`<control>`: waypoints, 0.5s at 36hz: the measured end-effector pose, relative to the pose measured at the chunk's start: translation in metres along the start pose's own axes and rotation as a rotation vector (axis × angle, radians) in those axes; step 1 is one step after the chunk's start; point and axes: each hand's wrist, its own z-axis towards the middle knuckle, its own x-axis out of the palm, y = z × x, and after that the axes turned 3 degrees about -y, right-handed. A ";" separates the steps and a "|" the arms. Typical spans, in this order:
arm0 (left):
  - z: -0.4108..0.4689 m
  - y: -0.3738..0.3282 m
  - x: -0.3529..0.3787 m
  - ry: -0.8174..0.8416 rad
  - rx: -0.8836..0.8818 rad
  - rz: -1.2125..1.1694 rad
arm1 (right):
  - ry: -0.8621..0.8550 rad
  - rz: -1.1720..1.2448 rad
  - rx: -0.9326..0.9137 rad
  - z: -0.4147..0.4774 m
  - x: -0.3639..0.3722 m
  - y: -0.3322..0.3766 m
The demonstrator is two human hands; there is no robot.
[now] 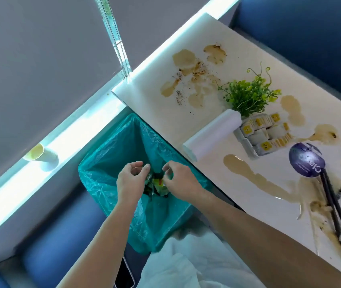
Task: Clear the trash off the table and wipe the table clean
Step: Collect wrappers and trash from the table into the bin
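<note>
Both my hands hover over a bin lined with a teal bag (111, 146), which stands beside the white table (159, 65). My left hand (130, 179) and my right hand (183, 181) have loosely curled, spread fingers and grip nothing. Crumpled trash (157, 185), including a yellow wrapper, lies in the bag just below and between them. Brown spills (192, 69) with dark specks cover the far part of the table. A long brown streak (248, 173) runs along its near part.
On the table stand a white roll (213, 134), a small green plant (248, 96), a tray of sachets (265, 132) and a purple sign on a black stand (306, 161). A paper cup (40, 156) lies on the window ledge. A blue seat (57, 235) is at lower left.
</note>
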 end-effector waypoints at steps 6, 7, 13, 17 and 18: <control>-0.046 -0.043 0.040 0.076 0.187 0.047 | -0.214 0.080 -0.068 -0.041 -0.045 -0.024; -0.053 -0.049 0.050 0.110 0.209 0.052 | -0.252 0.095 -0.064 -0.049 -0.055 -0.030; -0.109 -0.084 0.115 0.290 0.317 0.138 | -0.471 0.213 0.047 -0.099 -0.111 -0.079; -0.148 -0.096 0.160 0.377 0.373 0.160 | -0.585 0.260 0.134 -0.131 -0.144 -0.117; -0.155 -0.098 0.169 0.390 0.382 0.170 | -0.608 0.263 0.150 -0.137 -0.151 -0.125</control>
